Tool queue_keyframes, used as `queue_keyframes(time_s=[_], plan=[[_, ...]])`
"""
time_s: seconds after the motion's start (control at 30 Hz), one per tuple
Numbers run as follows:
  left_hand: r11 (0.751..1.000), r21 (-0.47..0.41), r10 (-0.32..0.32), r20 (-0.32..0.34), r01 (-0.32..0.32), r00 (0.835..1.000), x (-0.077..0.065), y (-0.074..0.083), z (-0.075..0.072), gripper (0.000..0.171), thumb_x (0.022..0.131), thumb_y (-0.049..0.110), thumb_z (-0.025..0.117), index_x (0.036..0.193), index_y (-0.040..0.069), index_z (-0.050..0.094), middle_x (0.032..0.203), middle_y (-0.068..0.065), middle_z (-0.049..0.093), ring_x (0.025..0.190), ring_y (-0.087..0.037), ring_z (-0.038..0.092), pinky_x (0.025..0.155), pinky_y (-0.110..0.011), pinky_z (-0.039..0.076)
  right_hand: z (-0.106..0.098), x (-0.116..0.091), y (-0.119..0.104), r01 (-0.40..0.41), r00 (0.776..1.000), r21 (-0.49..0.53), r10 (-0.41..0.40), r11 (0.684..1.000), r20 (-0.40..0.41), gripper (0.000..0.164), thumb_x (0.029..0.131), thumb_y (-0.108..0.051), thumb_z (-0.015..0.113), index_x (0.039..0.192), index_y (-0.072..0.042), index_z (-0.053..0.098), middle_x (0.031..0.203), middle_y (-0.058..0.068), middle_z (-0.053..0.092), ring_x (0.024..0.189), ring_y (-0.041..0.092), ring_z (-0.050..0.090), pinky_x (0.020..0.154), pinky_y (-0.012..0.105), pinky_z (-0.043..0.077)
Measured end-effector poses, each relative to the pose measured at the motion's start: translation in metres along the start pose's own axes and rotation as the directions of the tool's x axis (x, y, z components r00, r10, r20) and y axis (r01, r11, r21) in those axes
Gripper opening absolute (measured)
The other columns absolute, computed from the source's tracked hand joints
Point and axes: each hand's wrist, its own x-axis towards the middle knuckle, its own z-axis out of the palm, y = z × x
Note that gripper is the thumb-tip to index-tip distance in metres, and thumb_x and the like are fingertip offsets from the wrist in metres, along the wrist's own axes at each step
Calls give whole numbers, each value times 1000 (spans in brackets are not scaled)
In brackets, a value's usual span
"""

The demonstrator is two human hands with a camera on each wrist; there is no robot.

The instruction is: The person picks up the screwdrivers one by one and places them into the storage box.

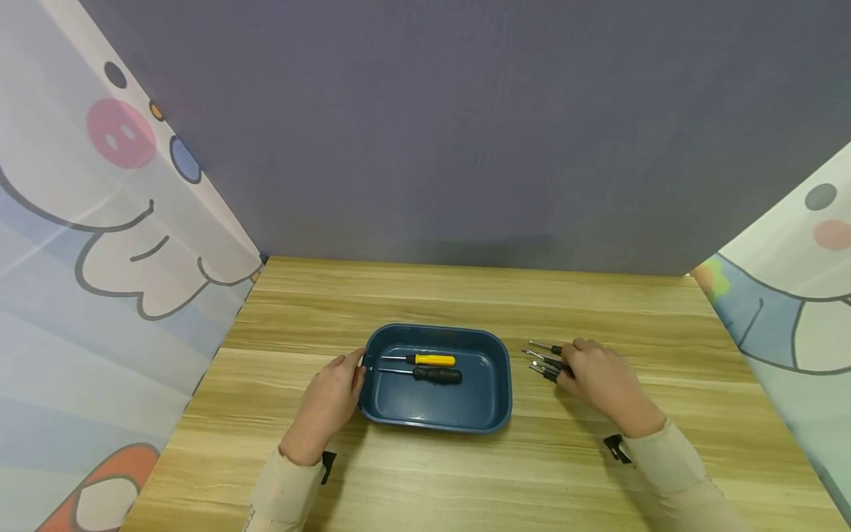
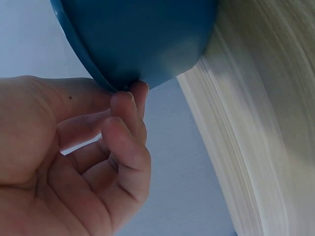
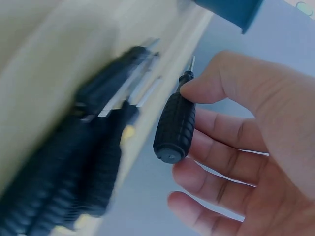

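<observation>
A dark blue plastic tray (image 1: 432, 410) lies on the wooden table, holding a yellow-handled screwdriver (image 1: 435, 360) and a black-handled screwdriver (image 1: 436, 376), shafts pointing left. At the tray's left end my left hand (image 1: 329, 395) pinches the rim between thumb and fingers; the tray's outer wall (image 2: 142, 44) shows in the left wrist view. Right of the tray, my right hand (image 1: 605, 380) is over a small group of screwdrivers. In the right wrist view, its thumb and fingers pinch a screwdriver (image 3: 174, 125) by its ribbed black handle. Beside it lie several other black-handled screwdrivers (image 3: 98, 167), blurred and partly overlapping.
The wooden table (image 1: 439, 480) runs back to a grey upright panel (image 1: 425, 133). Cartoon-printed fabric hangs at the left (image 1: 80, 332) and right sides. Part of the tray (image 3: 236, 12) shows at the top of the right wrist view.
</observation>
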Motion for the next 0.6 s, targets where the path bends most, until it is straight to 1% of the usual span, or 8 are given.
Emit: queue_keyframes(time_s=[0.13,0.23,0.33,0.43,0.53,0.6], plan=[[1000,1,-2,-9,2,1000,0,-1,1,30,95,4,66,124,-3,65,86,-12,65,67,-25,63,58,-42,54,-10,8,-5,11,1000,20,-11,1000,-1,23,82,-13,74,72,-14,53,67,-4,39,57,13,35,48,29,32],[1000,1,-4,-9,4,1000,0,-1,1,30,95,4,66,124,-3,65,86,-12,65,67,-26,63,58,-42,54,-19,16,-11,23,1000,31,-23,999,-19,21,82,-15,74,73,-14,55,68,-4,41,57,13,37,48,30,34],[1000,2,-7,-5,7,1000,0,-1,1,30,95,4,66,124,-3,65,87,-12,66,67,-26,63,59,-43,54,-25,24,-19,48,998,35,-46,998,-50,18,81,-17,76,75,-14,59,70,-5,45,59,12,41,49,31,38],[1000,2,-13,1,13,1000,0,0,1,30,95,5,66,124,-3,65,87,-13,66,68,-26,63,60,-43,54,-29,33,-27,80,994,36,-76,996,-82,14,79,-16,75,76,-13,61,71,-5,48,60,12,44,50,31,41],[1000,2,-12,2,12,1000,0,0,1,30,95,4,66,124,-4,65,86,-12,66,68,-26,63,60,-43,54,-31,42,-36,106,990,31,-102,994,-97,11,77,-13,72,76,-13,62,71,-5,49,60,11,44,49,29,41],[1000,1,-12,3,12,1000,0,0,1,30,95,4,66,124,-3,65,86,-12,65,67,-25,62,60,-43,54,-32,48,-41,121,989,21,-119,992,-94,11,77,-14,73,76,-14,62,71,-6,49,60,11,44,49,27,40]])
